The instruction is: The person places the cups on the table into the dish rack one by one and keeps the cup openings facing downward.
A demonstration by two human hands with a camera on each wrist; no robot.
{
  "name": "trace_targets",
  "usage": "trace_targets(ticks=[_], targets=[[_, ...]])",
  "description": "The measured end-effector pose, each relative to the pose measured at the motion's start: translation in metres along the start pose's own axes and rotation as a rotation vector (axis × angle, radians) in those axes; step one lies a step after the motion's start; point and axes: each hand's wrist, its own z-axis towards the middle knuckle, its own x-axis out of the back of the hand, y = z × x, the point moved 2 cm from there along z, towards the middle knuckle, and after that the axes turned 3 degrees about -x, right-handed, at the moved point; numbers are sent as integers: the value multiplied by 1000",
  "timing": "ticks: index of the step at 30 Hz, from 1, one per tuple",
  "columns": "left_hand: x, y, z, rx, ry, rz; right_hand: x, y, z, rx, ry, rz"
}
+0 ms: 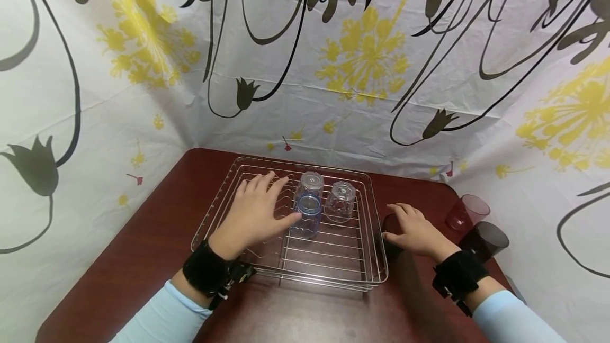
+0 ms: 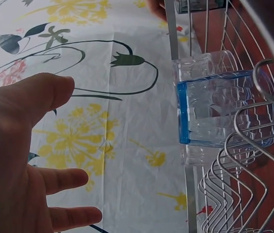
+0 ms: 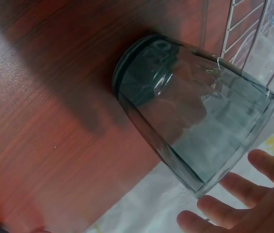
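Observation:
My left hand [image 1: 257, 210] hovers over the left part of a wire dish rack [image 1: 329, 275], fingers spread and holding nothing. Its thumb overlaps a blue-tinted glass [image 1: 307, 221] that stands upside down in the rack. Behind the blue glass are two upside-down clear glasses [image 1: 340, 202]. On the table just right of the rack, a dark grey glass [image 3: 190, 107] stands upright. My right hand [image 1: 416, 231] is beside it, with loosely extended fingers [image 3: 246, 189] close to the rim and the thumb on the rack side. In the head view this hand partly hides the glass.
A red-tinted glass [image 1: 469, 210] and another dark glass [image 1: 486, 240] stand near the table's right edge. The brown table [image 1: 157, 216] is bordered by a patterned cloth [image 1: 286, 120] at the back and sides. Wavy wire dividers [image 2: 238, 141] run along the rack's left part.

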Motion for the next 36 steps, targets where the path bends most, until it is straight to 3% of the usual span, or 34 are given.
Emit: trace_targets(ticks=[9, 20, 36], targets=[[-7, 2, 1, -11, -26, 15, -1, 0, 3, -1, 14, 1], [-12, 3, 0, -24, -46, 13, -12, 3, 2, -14, -32, 7], [-11, 8, 4, -36, -53, -9, -14, 8, 1, -11, -28, 1]])
